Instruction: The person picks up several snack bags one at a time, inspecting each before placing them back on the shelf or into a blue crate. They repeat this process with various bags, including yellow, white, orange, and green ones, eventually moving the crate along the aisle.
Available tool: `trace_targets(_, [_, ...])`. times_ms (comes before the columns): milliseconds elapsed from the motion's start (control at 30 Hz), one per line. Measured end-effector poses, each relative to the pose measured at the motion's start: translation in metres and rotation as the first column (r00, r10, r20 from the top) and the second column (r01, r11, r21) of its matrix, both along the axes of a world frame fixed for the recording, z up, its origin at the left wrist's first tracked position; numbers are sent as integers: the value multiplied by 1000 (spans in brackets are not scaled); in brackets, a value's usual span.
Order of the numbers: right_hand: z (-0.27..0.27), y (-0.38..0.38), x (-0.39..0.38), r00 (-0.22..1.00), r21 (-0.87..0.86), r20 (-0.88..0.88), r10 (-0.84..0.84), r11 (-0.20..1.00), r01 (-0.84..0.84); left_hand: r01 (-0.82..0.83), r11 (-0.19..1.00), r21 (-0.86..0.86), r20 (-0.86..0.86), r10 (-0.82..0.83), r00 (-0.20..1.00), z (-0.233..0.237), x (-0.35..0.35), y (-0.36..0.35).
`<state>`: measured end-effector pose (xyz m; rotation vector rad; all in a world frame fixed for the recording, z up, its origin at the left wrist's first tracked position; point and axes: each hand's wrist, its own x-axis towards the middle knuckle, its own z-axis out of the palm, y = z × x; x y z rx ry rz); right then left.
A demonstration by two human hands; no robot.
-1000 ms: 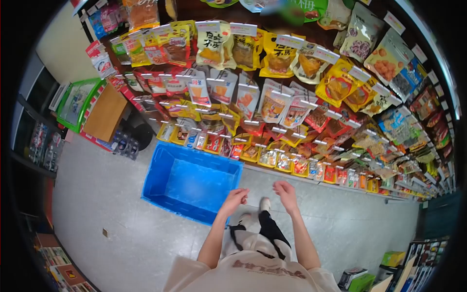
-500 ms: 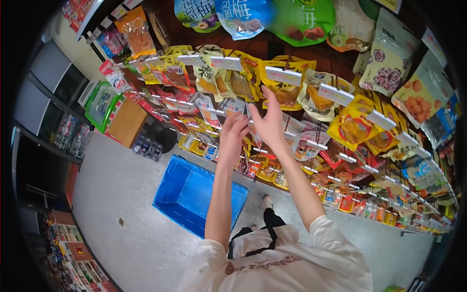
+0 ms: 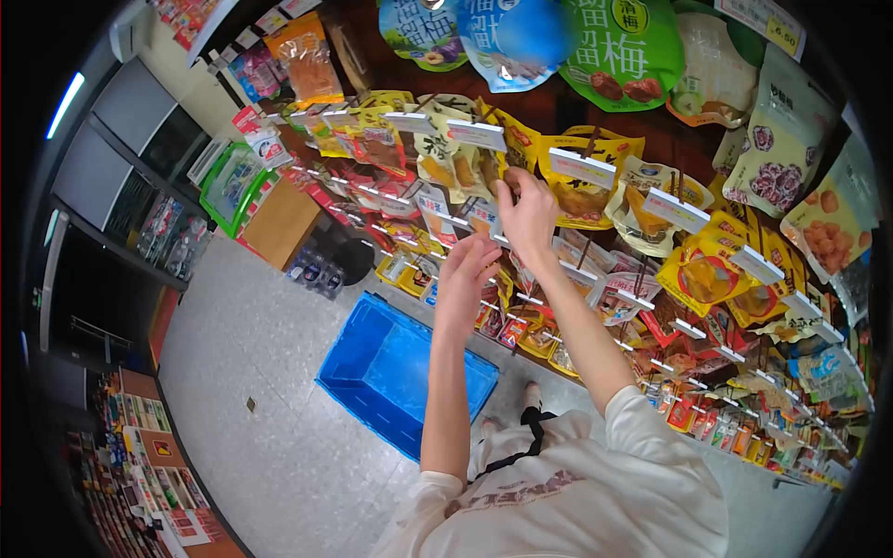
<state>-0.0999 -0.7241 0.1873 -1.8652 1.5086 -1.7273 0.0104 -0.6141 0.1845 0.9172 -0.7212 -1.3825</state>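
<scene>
Both my hands are raised at a rack of hanging snack packets. My right hand touches the edge of a yellow packet, its fingers curled together at the packet's side; what lies between the fingertips is hidden. Lower and to the left is my left hand, fingers bent and slightly apart, with nothing visible in it. A pale yellow packet hangs just left of my right hand. To its right hangs another yellow packet behind a white price tag.
A blue crate stands on the grey floor below my hands. Green and blue pouches hang along the top. At the left are a green-rimmed container, a wooden box and bottles.
The view has shifted, so the rack and crate appear farther right. My right hand has closed its fingers at the yellow packet's edge; my left hand has dropped slightly lower.
</scene>
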Motion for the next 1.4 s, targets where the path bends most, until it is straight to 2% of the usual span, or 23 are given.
trace_targets(67, [0, -1, 2, 999, -83, -27, -38, 996, 36, -15, 1000, 8, 4, 15, 1000, 0, 5, 7])
trace_targets(167, [0, 5, 4, 997, -67, 43, -58, 996, 61, -18, 1000, -20, 46, 19, 999, 1, 11, 11])
trace_targets(233, [1, 9, 1, 997, -70, 24, -68, 995, 69, -15, 999, -32, 52, 17, 999, 3, 13, 14])
trace_targets(333, [6, 12, -3, 993, -169, 21, -114, 979, 116, -5, 999, -44, 70, 8, 998, 3, 15, 14])
trace_targets(400, [7, 15, -2, 993, -145, 36, -117, 982, 121, -1, 999, -51, 72, 4, 997, -6, 14, 14])
trace_targets(433, [11, 12, -1, 991, -125, 59, -118, 984, 125, -12, 999, -51, 113, 17, 993, -9, 13, 12])
trace_targets(467, [14, 11, 2, 989, -185, 72, -128, 973, 139, -26, 998, -58, 154, 34, 987, -9, 12, 7])
trace_targets(500, [16, 11, 2, 991, -203, 65, -116, 971, 127, -64, 997, -39, 193, 70, 979, -11, 10, 6])
trace_targets(600, [23, 15, 1, 994, -80, 98, -47, 995, 55, -154, 988, -12, 256, 152, 955, -20, 8, 1])
trace_targets(667, [23, 14, 1, 994, -59, 103, -34, 997, 40, -329, 944, -12, 395, 307, 866, -15, 5, 4])
trace_targets(700, [22, 14, 0, 993, -35, 113, -25, 999, 29, -327, 945, -10, 390, 305, 869, -16, 5, 4])
trace_targets(767, [22, 17, -1, 992, -9, 122, -13, 1000, 14, -400, 914, -67, 272, 402, 874, -17, 7, 1])
trace_targets(833, [31, 15, -1, 993, -4, 118, 25, 1000, -25, -374, 927, -40, 202, 374, 905, -13, 13, 0])
trace_targets(900, [34, 22, -3, 980, 105, 172, 102, 987, -121, -195, 979, -64, -53, 192, 980, -11, 20, 6])
trace_targets(933, [35, 23, -1, 970, 105, 211, 122, 984, -147, -154, 984, -86, -130, 142, 981, -10, 24, 7])
trace_targets(967, [34, 24, 1, 970, 105, 204, 131, 982, -154, -163, 983, -85, -137, 151, 979, -10, 26, 8])
trace_targets(1033, [34, 25, 2, 943, 117, 282, 178, 969, -218, -101, 986, -133, -289, 59, 956, -10, 29, 10])
trace_targets(1067, [32, 24, 3, 944, 115, 279, 175, 970, -214, -98, 986, -136, -291, 55, 955, -10, 30, 10])
trace_targets(1133, [29, 21, 7, 863, 63, 451, 227, 957, -284, -81, 978, -192, -410, -5, 912, -6, 32, 9])
trace_targets(1300, [27, 21, 12, 835, 60, 493, 243, 949, -311, -94, 975, -200, -399, 6, 917, 1, 34, 12])
trace_targets(1400, [33, 33, 16, 862, 58, 438, 255, 949, -310, -89, 976, -197, -421, -2, 907, -3, 36, 14])
